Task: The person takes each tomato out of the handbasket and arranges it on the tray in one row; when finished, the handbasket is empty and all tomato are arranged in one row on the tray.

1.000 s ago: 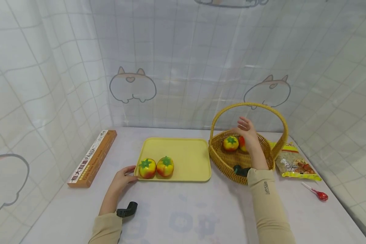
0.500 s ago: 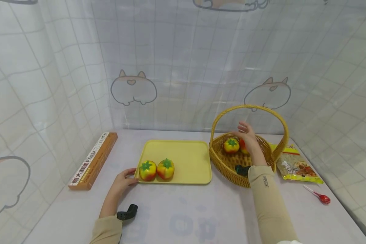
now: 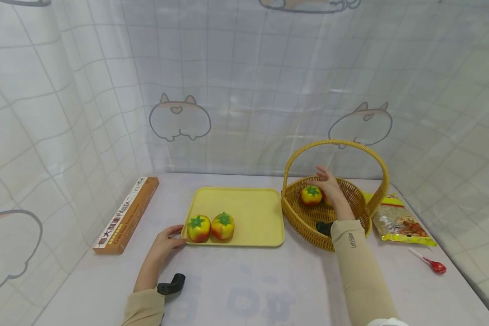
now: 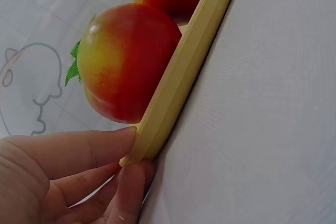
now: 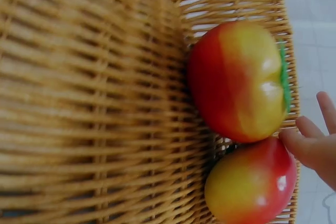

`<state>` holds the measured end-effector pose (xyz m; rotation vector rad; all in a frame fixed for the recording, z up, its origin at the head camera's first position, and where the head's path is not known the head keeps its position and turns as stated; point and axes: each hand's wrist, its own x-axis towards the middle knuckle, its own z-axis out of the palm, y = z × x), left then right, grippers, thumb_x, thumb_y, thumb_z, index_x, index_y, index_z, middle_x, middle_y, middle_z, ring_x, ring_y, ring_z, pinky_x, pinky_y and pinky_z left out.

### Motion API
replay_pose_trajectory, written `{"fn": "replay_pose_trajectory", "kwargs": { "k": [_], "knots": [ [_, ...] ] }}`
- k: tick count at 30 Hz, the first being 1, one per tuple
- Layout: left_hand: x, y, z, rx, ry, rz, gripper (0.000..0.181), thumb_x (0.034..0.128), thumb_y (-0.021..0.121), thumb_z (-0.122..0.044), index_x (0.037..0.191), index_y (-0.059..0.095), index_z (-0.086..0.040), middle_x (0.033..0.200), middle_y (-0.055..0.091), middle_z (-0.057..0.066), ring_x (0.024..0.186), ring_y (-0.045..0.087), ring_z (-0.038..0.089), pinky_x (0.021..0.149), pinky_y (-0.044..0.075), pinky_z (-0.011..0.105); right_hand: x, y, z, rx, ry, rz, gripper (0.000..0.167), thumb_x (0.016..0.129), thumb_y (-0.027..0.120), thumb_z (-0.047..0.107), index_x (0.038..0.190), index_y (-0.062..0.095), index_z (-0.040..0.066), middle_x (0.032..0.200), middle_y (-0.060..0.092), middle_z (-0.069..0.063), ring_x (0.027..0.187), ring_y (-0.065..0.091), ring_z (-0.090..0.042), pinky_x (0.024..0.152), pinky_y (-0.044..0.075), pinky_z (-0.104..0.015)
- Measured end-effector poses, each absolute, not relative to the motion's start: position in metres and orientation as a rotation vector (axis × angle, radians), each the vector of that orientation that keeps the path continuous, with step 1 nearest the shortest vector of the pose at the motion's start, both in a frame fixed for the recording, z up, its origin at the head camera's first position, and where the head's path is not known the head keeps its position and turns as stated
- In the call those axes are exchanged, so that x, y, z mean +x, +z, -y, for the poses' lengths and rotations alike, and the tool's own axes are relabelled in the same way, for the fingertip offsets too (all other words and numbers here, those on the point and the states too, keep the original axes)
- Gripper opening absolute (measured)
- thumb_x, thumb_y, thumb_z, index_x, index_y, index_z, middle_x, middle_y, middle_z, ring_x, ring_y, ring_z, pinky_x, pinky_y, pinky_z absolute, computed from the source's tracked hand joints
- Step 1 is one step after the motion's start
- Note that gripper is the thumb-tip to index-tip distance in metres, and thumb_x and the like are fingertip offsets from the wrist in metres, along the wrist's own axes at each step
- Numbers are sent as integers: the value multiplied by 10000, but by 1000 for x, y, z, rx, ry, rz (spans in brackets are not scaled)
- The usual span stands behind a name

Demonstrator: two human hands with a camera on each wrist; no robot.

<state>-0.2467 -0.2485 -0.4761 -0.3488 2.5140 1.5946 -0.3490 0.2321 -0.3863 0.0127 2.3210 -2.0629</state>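
Note:
My left hand (image 3: 162, 246) pinches the near left corner of the yellow tray (image 3: 252, 213); the left wrist view shows thumb and fingers on its rim (image 4: 173, 87). Two red-and-yellow fruits with green leaves, one at the far left (image 3: 198, 228) and one beside it (image 3: 222, 226), sit on the tray. My right hand (image 3: 332, 190) is over the wicker basket (image 3: 305, 226), fingers spread. In the right wrist view, a fingertip is at a leafed fruit (image 5: 241, 82) and a second fruit (image 5: 252, 184), which lie side by side; whether it touches them I cannot tell.
A long pasta box (image 3: 126, 217) lies at the left. Right of the basket, whose tall handle (image 3: 336, 141) arches up, are a yellow-edged food packet (image 3: 401, 222) and a red lollipop (image 3: 437, 267). A patterned curtain (image 3: 236, 90) hangs behind the table.
My right hand has lowered slightly toward the fruits inside the basket. My left hand has stayed at the tray corner. The whole head view has shifted slightly.

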Motion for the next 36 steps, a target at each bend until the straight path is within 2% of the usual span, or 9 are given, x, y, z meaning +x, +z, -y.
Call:
{"fn": "replay_pose_trajectory", "kwargs": {
  "k": [9,22,32,36],
  "knots": [
    [-246,-474,247,-330,1601,-2516,576,814,647,-87,1335,422,5,1336,437,245,1102,462,317,974,399,473,-354,-395,-233,-25,-1962,-2360,764,882,585,58,1490,129,135,1535,65,-174,1401,19,-335,1111,129,-506],
    [-246,-476,248,-322,1599,-2528,587,799,659,-78,1328,425,21,1324,440,260,1067,491,313,941,429,455,-354,-401,-237,-45,-1806,-2372,738,877,579,61,1482,155,87,1519,45,-235,1387,50,-383,1096,117,-551],
    [-246,-478,248,-330,1613,-2529,572,801,646,-62,1325,432,16,1321,450,254,1019,520,276,898,467,399,-354,-406,-236,-50,-1639,-2368,782,861,578,29,1481,101,52,1514,1,-256,1376,47,-414,1087,172,-544],
    [-246,-477,247,-341,1614,-2524,572,802,649,-63,1326,433,15,1324,450,250,998,521,267,889,471,383,-354,-407,-237,-40,-1602,-2356,774,857,569,16,1475,103,27,1510,19,-260,1357,130,-418,1075,229,-521]
  ]
}}
